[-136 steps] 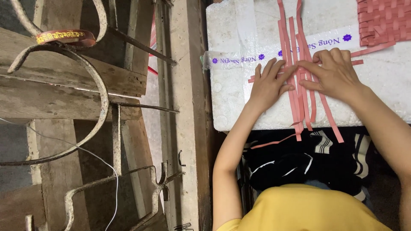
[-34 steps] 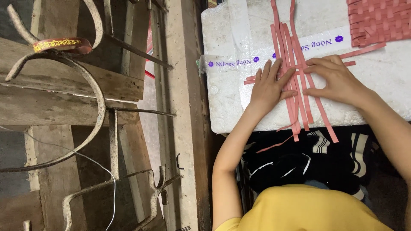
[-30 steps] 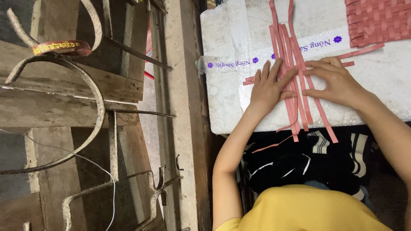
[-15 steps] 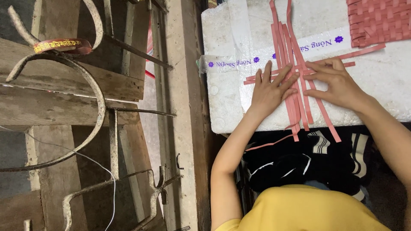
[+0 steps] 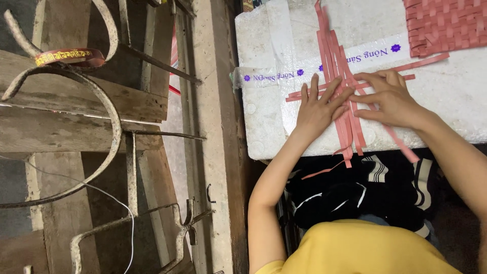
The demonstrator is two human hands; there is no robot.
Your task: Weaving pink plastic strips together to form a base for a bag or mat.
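While both palms lie flat, the left hand [image 5: 317, 109] and right hand [image 5: 390, 99] pin the pink strips [image 5: 339, 66] (thin, light, floppy, likely slippery); press near their crossing.

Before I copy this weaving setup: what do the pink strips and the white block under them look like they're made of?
The pink strips look like thin, flat plastic or coated paper banding; they bend without creasing, matte. The white block looks like foam: pebbled, dented surface, wrapped with clear tape.
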